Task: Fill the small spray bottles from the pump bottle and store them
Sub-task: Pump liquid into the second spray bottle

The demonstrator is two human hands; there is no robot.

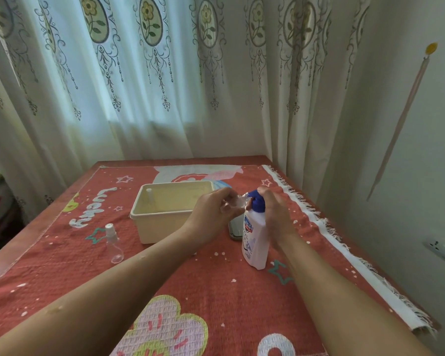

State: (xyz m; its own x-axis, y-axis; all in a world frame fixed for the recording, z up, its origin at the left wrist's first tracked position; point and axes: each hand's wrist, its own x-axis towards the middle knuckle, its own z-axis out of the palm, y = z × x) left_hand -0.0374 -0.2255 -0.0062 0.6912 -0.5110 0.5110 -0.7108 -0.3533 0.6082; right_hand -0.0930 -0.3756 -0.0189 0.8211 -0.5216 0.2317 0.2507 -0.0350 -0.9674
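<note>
A white pump bottle with a blue pump head stands upright on the red cloth. My right hand wraps around its neck and rests over the pump head. My left hand grips a small clear spray bottle, holding its open mouth against the pump's spout. Another small clear spray bottle with a white cap lies on the cloth at the left. A third one stands inside the cream plastic box.
A grey flat object lies partly hidden between the box and the pump bottle. The red cloth covers the table; its fringed white edge runs along the right. Curtains hang behind, and a wall socket sits at the right.
</note>
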